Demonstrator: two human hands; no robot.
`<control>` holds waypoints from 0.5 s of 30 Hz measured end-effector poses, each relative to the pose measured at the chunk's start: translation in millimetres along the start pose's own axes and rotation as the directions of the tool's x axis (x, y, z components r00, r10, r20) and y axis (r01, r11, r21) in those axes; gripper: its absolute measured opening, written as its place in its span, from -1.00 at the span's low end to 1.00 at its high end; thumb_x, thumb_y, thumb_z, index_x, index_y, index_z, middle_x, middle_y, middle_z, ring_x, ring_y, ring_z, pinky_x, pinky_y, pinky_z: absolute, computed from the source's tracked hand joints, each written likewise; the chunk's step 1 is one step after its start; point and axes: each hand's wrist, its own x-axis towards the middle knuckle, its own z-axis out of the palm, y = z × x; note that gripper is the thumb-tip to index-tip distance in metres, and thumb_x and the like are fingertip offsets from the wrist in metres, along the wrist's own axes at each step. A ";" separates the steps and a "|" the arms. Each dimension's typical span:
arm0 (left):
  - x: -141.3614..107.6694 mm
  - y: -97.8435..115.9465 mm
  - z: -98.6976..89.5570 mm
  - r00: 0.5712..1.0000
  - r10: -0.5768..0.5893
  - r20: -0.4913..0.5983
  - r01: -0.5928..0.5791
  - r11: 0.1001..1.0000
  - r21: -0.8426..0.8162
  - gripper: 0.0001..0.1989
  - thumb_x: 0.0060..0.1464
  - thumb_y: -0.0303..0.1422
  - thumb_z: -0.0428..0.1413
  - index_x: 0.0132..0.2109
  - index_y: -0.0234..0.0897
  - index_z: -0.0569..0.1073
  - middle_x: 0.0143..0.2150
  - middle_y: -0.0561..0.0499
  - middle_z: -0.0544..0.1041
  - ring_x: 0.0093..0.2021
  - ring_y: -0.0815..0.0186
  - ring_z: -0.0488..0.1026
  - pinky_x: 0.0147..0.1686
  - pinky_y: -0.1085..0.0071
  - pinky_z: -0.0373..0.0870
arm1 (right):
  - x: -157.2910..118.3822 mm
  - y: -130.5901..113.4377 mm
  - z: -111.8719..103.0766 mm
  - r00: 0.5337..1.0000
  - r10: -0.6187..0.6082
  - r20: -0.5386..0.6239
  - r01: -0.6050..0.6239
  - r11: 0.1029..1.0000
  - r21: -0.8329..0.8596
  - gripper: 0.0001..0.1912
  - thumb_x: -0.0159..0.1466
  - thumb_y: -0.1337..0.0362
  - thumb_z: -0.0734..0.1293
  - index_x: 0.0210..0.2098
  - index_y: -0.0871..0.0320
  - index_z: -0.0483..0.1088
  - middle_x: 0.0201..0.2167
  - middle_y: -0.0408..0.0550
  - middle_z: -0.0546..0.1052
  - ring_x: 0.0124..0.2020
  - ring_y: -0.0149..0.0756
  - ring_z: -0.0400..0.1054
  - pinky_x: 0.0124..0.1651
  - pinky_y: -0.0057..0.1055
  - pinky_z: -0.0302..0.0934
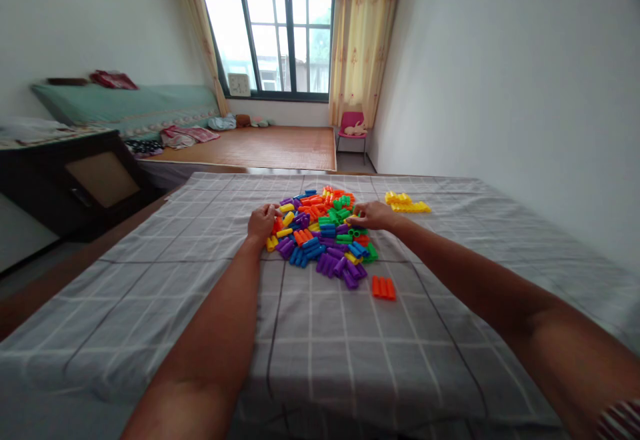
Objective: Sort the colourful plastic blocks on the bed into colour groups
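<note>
Head view: at the pile's left edge, the left hand's fingers [273,211] curl inward against the pieces; whether they pinch one, I cannot tell. The right hand's fingers [356,219] reach into the right side, bunched beside a small yellow piece [348,221], but their grip is too small to make out. Between the left hand [261,225] and the right hand [373,216] lies the pile of plastic pieces [327,230], purple, blue, green, orange and yellow, mixed.

Two groups lie apart: a yellow cluster [407,205] to the far right and an orange group [383,288] to the near right, its tubes side by side. That looks like an early stage to me, with most pieces yet to be sorted out of the heap.

Under everything, a grey checked cloth [200,253] covers the surface. Beyond its far edge is a bed [270,147] with a brown mat, a dark cabinet [95,180] on the left, a pink chair [353,119] on the far right, and a bright window [270,40] between patterned curtains [363,40].
</note>
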 end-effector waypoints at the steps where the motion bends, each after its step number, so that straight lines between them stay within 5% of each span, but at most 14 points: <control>1: -0.2 0.7 -0.1 1.000 0.001 -0.005 -0.001 1.000 0.004 -0.55 0.14 -0.13 -0.07 -0.10 -0.34 0.55 -0.31 -0.09 0.63 -0.43 0.29 0.47 -0.42 0.43 0.35 | 0.9 -2.7 0.9 1.000 0.014 -0.012 -0.015 1.000 -0.020 -0.45 0.14 -0.25 0.29 -0.17 0.05 0.51 -0.26 -0.05 0.60 -0.23 -0.18 0.47 -0.30 -0.41 0.21; 4: -1.2 3.6 -0.6 1.000 -0.002 -0.023 0.003 1.000 0.017 -0.53 0.13 -0.08 -0.05 -0.13 -0.34 0.57 -0.32 -0.09 0.63 -0.41 0.26 0.49 -0.38 0.41 0.37 | 4.1 -3.6 4.5 0.999 -0.029 -0.026 0.030 0.999 0.037 -0.56 0.11 -0.08 0.39 -0.17 0.10 0.49 -0.25 -0.05 0.59 -0.24 -0.20 0.46 -0.27 -0.42 0.22; 7: -2.3 6.3 -1.3 0.999 -0.003 -0.034 0.003 1.000 0.019 -0.52 0.12 -0.05 -0.03 -0.15 -0.34 0.58 -0.33 -0.09 0.63 -0.40 0.24 0.49 -0.37 0.39 0.39 | 6.3 2.4 10.1 0.992 -0.116 -0.053 0.126 0.946 0.299 -0.69 0.08 0.13 0.45 -0.23 0.14 0.48 -0.27 -0.08 0.58 -0.26 -0.28 0.44 -0.23 -0.45 0.26; 12: -2.4 6.5 -2.6 1.000 -0.005 -0.014 0.005 1.000 0.004 -0.50 0.11 -0.06 -0.04 -0.12 -0.36 0.57 -0.32 -0.10 0.64 -0.43 0.27 0.48 -0.40 0.41 0.38 | 4.6 34.7 4.4 0.985 -0.117 -0.126 0.170 0.585 0.793 -0.65 0.10 0.13 0.44 -0.17 0.14 0.43 -0.32 -0.08 0.54 -0.29 -0.31 0.44 -0.24 -0.40 0.35; 15: -1.8 5.6 -3.2 1.000 -0.015 0.007 0.014 1.000 0.007 -0.51 0.11 -0.09 -0.05 -0.08 -0.36 0.56 -0.32 -0.09 0.64 -0.48 0.31 0.45 -0.44 0.43 0.36 | 5.4 83.2 -12.8 0.975 0.082 -0.208 0.149 0.457 0.877 -0.63 0.11 0.20 0.44 -0.11 0.12 0.37 -0.23 -0.06 0.53 -0.26 -0.33 0.45 -0.24 -0.40 0.40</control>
